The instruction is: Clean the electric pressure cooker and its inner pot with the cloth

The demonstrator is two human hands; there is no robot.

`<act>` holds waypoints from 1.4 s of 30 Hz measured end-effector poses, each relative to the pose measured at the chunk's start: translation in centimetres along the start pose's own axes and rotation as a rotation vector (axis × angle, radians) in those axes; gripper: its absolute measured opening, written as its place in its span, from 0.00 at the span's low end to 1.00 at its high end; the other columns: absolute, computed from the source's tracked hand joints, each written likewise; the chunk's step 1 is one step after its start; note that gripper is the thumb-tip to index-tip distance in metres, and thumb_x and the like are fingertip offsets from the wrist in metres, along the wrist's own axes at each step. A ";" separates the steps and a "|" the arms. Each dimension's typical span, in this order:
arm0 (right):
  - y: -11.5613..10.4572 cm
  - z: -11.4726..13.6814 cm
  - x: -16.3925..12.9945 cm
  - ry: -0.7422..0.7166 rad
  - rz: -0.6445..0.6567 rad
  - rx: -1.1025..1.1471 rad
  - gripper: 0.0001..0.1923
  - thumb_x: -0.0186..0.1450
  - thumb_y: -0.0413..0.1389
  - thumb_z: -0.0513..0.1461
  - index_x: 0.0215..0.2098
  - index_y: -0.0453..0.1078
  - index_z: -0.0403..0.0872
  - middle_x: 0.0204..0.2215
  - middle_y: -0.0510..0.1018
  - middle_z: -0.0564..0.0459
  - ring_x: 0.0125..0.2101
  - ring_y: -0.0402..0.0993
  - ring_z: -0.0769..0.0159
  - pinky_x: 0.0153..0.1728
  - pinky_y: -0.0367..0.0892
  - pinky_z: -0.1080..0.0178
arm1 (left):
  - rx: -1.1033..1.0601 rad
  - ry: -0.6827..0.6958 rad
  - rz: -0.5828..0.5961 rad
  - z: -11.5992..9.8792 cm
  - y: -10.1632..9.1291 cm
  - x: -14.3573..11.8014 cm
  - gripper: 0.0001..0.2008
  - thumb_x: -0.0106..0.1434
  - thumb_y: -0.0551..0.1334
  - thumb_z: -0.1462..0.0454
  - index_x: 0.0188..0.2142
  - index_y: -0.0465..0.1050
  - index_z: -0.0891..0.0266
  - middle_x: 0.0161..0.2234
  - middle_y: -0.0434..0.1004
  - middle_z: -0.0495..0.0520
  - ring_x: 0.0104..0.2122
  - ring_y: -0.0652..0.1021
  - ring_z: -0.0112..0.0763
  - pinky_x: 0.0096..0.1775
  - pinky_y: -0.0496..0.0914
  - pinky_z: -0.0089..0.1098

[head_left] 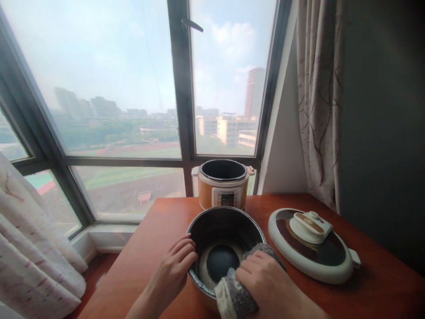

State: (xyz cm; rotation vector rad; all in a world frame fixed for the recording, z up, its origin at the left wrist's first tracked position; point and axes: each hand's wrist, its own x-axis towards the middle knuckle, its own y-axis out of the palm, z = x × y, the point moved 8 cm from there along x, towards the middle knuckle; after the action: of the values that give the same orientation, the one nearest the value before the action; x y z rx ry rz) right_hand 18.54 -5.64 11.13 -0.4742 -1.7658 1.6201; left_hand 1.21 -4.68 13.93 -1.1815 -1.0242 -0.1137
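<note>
A dark inner pot (229,221) with a worn rim stands on the table in front of me, its inside facing up toward me. My left hand (177,261) grips the pot's left rim, fingers closed over the edge. Bunched in my right hand (260,277) is a grey cloth (239,294), with a pale edge hanging over the near rim. More of the cloth shows beyond my knuckles, against the right side of the pot. My right fingertips are hidden by the hand and the cloth.
Behind the pot sits an orange and white pressure cooker body (206,190). Its white-rimmed lid (327,270) lies on the right of the reddish wooden table (139,261). Windows rise beyond the table, with curtains (320,102) at both sides.
</note>
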 end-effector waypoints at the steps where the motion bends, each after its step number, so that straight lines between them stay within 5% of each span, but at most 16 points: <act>1: -0.1 0.5 -0.1 -0.008 -0.051 -0.033 0.12 0.55 0.64 0.44 0.29 0.66 0.49 0.29 0.78 0.56 0.28 0.71 0.61 0.33 0.54 0.58 | 0.028 -0.004 -0.011 -0.6 -0.2 -0.1 0.13 0.64 0.49 0.76 0.34 0.68 0.59 0.33 0.76 0.53 0.42 0.77 0.33 0.56 0.70 0.38; 8: -0.5 3.2 0.1 0.027 -0.341 -0.142 0.11 0.56 0.59 0.34 0.27 0.60 0.50 0.22 0.74 0.58 0.21 0.67 0.63 0.28 0.51 0.57 | 0.055 -0.024 -0.061 -5.8 0.3 -0.8 0.12 0.64 0.48 0.73 0.36 0.69 0.61 0.31 0.75 0.53 0.39 0.78 0.34 0.57 0.68 0.41; 13: -0.5 4.2 0.4 0.006 -0.495 -0.146 0.11 0.60 0.54 0.30 0.28 0.58 0.50 0.20 0.72 0.58 0.19 0.65 0.65 0.27 0.50 0.58 | 0.091 -0.092 -0.155 -6.1 0.6 -0.6 0.11 0.64 0.49 0.73 0.33 0.66 0.59 0.29 0.73 0.51 0.34 0.77 0.32 0.54 0.71 0.40; 20: -0.3 3.5 0.4 -0.104 -0.230 -0.105 0.08 0.62 0.57 0.34 0.32 0.61 0.49 0.26 0.76 0.58 0.24 0.69 0.64 0.28 0.53 0.59 | -0.027 -0.139 -0.102 -4.6 0.3 0.0 0.11 0.62 0.51 0.74 0.27 0.61 0.58 0.24 0.67 0.47 0.32 0.75 0.30 0.56 0.72 0.41; 26: -2.7 0.4 -0.6 -0.130 0.095 0.153 0.08 0.57 0.62 0.37 0.33 0.67 0.50 0.32 0.79 0.59 0.33 0.74 0.64 0.37 0.59 0.63 | -0.104 -0.076 -0.118 -1.9 -0.2 -0.7 0.14 0.64 0.47 0.76 0.28 0.60 0.58 0.27 0.71 0.48 0.36 0.77 0.28 0.57 0.71 0.41; 32: -3.4 -2.1 -0.9 -0.033 0.119 0.291 0.07 0.56 0.59 0.34 0.33 0.71 0.49 0.34 0.80 0.57 0.37 0.74 0.64 0.46 0.58 0.61 | -0.185 -0.065 -0.095 0.8 0.7 -0.1 0.15 0.66 0.46 0.75 0.26 0.60 0.58 0.27 0.72 0.49 0.34 0.77 0.27 0.54 0.73 0.39; 37: -1.5 -1.9 -0.4 0.052 0.142 0.197 0.07 0.56 0.62 0.40 0.32 0.71 0.48 0.33 0.81 0.55 0.36 0.73 0.62 0.43 0.57 0.59 | -0.054 -0.104 -0.118 -0.4 0.6 -0.3 0.13 0.65 0.49 0.74 0.29 0.62 0.58 0.29 0.74 0.50 0.42 0.77 0.31 0.55 0.71 0.37; 42: -0.2 -1.0 -0.5 0.058 0.117 0.073 0.12 0.54 0.65 0.43 0.32 0.70 0.48 0.33 0.81 0.55 0.35 0.74 0.60 0.40 0.57 0.58 | 0.014 -0.067 -0.106 -4.6 0.8 -0.9 0.12 0.64 0.49 0.75 0.34 0.67 0.59 0.32 0.76 0.51 0.43 0.77 0.33 0.62 0.62 0.42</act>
State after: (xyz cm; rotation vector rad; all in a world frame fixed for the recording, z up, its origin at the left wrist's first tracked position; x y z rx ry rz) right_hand 19.59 -5.27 11.25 -0.5939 -1.6572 1.7274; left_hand 3.84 -8.40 12.71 -1.1246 -1.1458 -0.1512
